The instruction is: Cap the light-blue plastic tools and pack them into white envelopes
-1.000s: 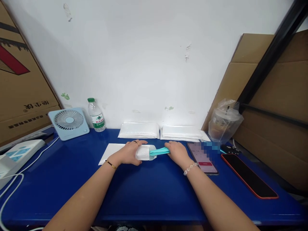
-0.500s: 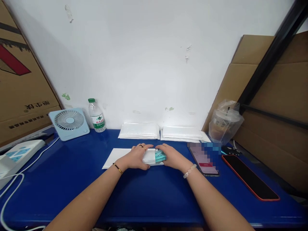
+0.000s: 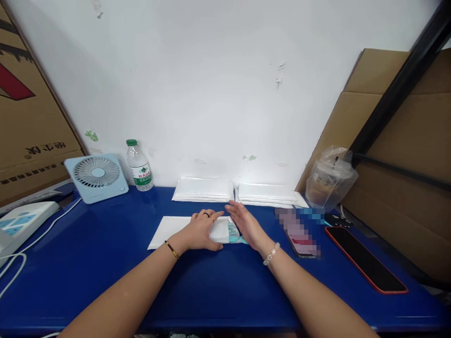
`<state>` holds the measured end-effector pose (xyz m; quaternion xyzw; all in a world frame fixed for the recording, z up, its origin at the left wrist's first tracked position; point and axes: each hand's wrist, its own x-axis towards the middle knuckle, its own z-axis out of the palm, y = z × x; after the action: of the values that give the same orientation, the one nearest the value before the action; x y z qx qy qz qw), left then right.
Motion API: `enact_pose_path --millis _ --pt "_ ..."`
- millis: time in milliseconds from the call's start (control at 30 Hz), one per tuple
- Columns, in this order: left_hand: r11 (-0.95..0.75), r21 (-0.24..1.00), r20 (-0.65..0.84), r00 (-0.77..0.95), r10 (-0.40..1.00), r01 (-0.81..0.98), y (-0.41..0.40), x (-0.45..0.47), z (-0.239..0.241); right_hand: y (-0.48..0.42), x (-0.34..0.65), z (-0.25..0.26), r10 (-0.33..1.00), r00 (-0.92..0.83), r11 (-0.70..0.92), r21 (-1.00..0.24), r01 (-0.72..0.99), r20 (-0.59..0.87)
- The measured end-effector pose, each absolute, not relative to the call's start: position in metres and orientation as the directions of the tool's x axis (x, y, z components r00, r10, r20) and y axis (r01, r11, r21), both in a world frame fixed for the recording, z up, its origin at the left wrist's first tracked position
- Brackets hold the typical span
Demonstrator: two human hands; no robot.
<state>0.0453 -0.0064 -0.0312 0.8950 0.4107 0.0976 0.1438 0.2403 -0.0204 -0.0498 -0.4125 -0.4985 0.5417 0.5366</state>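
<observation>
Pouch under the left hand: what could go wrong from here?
The teal item shows at the open end of the pouch, so it might crumple if the right hand presses it askew. The pouch might slide if the left hand loosens. The lit phone lies near the right hand's wrist and could get knocked.

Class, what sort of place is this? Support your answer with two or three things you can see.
Probably a makeshift work corner in a storeroom or workshop: a large printed cardboard box at left, a slanting black bar at right, and stacked white packets on a blue table.
</observation>
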Motion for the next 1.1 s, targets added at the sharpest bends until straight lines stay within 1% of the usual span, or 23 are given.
enact_pose_path --millis 67,133,167,233,300,367,400,433,467,500,533,567,600,633,667,700,800,867,967,1033,1100 --pt "-0.615 0.349 0.053 0.64 0.766 0.707 -0.006 0.045 -0.031 -0.02 0.254 -0.051 0.988 0.084 0.133 -0.988 -0.073 0.127" --pt "-0.615 0.351 0.052 0.641 0.766 0.706 -0.006 0.045 -0.031 -0.02 0.263 -0.056 0.964 0.241 0.112 -0.994 0.004 0.109" --pt "-0.617 0.345 0.056 0.64 0.766 0.708 -0.006 0.045 -0.032 -0.02 0.263 -0.058 0.958 0.274 0.087 -0.996 0.017 0.088" --pt "-0.617 0.328 0.075 0.632 0.771 0.715 -0.005 0.046 -0.034 -0.021 0.252 -0.06 0.963 0.263 0.061 -0.998 -0.013 0.056" --pt "-0.619 0.312 0.088 0.627 0.774 0.721 -0.005 0.048 -0.036 -0.022 0.236 -0.057 0.982 0.178 0.082 -0.992 -0.096 0.064" --pt "-0.619 0.309 0.088 0.626 0.774 0.722 -0.004 0.048 -0.036 -0.023 0.229 -0.049 0.986 0.101 0.143 -0.98 -0.141 0.13" --pt "-0.619 0.314 0.082 0.629 0.773 0.72 -0.004 0.048 -0.036 -0.024 0.232 -0.044 0.981 0.095 0.18 -0.978 -0.106 0.171" --pt "-0.617 0.324 0.073 0.631 0.772 0.717 -0.004 0.047 -0.036 -0.024 0.24 -0.039 0.971 0.115 0.215 -0.976 -0.024 0.211" --pt "-0.612 0.338 0.062 0.632 0.773 0.715 -0.003 0.047 -0.035 -0.025 0.252 -0.035 0.962 0.132 0.227 -0.968 0.111 0.24" --pt "-0.607 0.354 0.051 0.633 0.773 0.712 -0.003 0.046 -0.034 -0.026 0.267 -0.032 0.965 0.104 0.202 -0.935 0.29 0.241" --pt "-0.602 0.368 0.039 0.635 0.771 0.708 -0.003 0.045 -0.034 -0.027 0.281 -0.029 0.977 0.043 0.166 -0.877 0.45 0.207" --pt "-0.599 0.379 0.029 0.637 0.77 0.706 -0.003 0.045 -0.033 -0.028 0.294 -0.027 0.994 -0.033 0.105 -0.824 0.557 0.105" --pt "-0.597 0.383 0.02 0.64 0.768 0.705 -0.003 0.044 -0.032 -0.029 0.303 -0.027 0.99 -0.134 0.046 -0.795 0.605 -0.044" --pt "-0.599 0.382 0.013 0.644 0.765 0.704 -0.003 0.044 -0.032 -0.031 0.308 -0.027 0.963 -0.213 0.006 -0.783 0.622 -0.162" --pt "-0.604 0.376 0.008 0.649 0.761 0.703 -0.004 0.043 -0.032 -0.032 0.308 -0.028 0.935 -0.268 -0.019 -0.787 0.616 -0.232" --pt "-0.609 0.368 0.006 0.653 0.757 0.703 -0.004 0.043 -0.032 -0.033 0.305 -0.029 0.918 -0.305 -0.027 -0.808 0.589 -0.253" --pt "-0.618 0.355 0.015 0.657 0.754 0.702 -0.005 0.042 -0.031 -0.034 0.284 -0.032 0.927 -0.342 0.009 -0.903 0.43 -0.154" --pt "-0.618 0.358 0.016 0.657 0.754 0.7 -0.005 0.042 -0.032 -0.033 0.275 -0.034 0.942 -0.322 0.025 -0.938 0.344 -0.093" --pt "-0.61 0.368 0.014 0.652 0.758 0.701 -0.004 0.043 -0.033 -0.031 0.27 -0.039 0.957 -0.279 0.014 -0.944 0.328 -0.083" --pt "-0.598 0.379 0.018 0.641 0.768 0.706 -0.004 0.044 -0.034 -0.03 0.265 -0.042 0.952 -0.293 0.012 -0.947 0.321 -0.087" --pt "-0.591 0.391 0.019 0.636 0.772 0.705 -0.003 0.044 -0.035 -0.031 0.258 -0.045 0.953 -0.3 0.057 -0.944 0.326 -0.046"
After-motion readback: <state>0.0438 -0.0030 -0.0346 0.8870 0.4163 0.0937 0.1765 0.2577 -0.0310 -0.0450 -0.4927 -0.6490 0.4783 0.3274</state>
